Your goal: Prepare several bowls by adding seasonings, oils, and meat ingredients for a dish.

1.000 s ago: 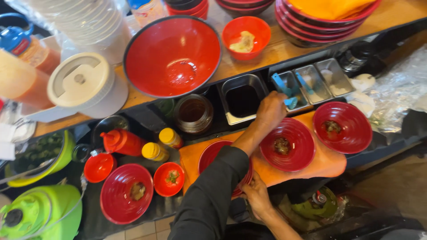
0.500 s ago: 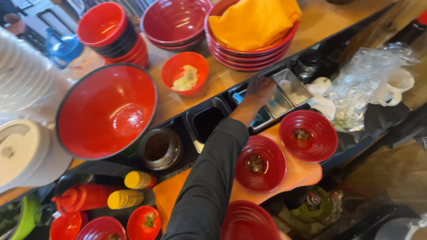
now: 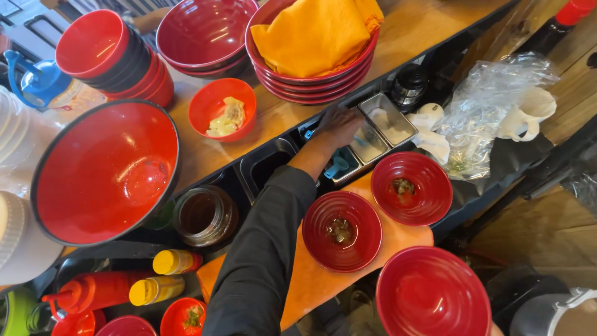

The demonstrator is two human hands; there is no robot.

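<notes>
The person's left hand [image 3: 339, 127], at the end of a dark sleeve, reaches forward over a row of small steel seasoning trays [image 3: 373, 134] sunk into the tabletop [image 3: 292, 109]. Its fingers are curled down over the middle tray as if pinching or gripping something there, but what they close on is hidden beneath the hand, so it cannot be told whether they are clamped on a scoop. Just nearer than the hand a blue scoop [image 3: 336, 167] lies in the neighbouring tray. The right hand is out of view below the frame; the plain red bowl [image 3: 433, 292] at the lower edge may be carried by it, though no fingers show.

Nearer than the hand, on an orange cloth [image 3: 311, 280], stand two ribbed red bowls, the near bowl [image 3: 342, 231] and the far bowl [image 3: 411, 188], each with a small dark dab at its bottom.

The step in hand looks like drawing seasoning from the trays to dose the bowls. The next move would seem to call for lifting a level portion clear of the tray's rim, then bringing it back toward the body over one bowl without spilling onto the cloth.
</notes>
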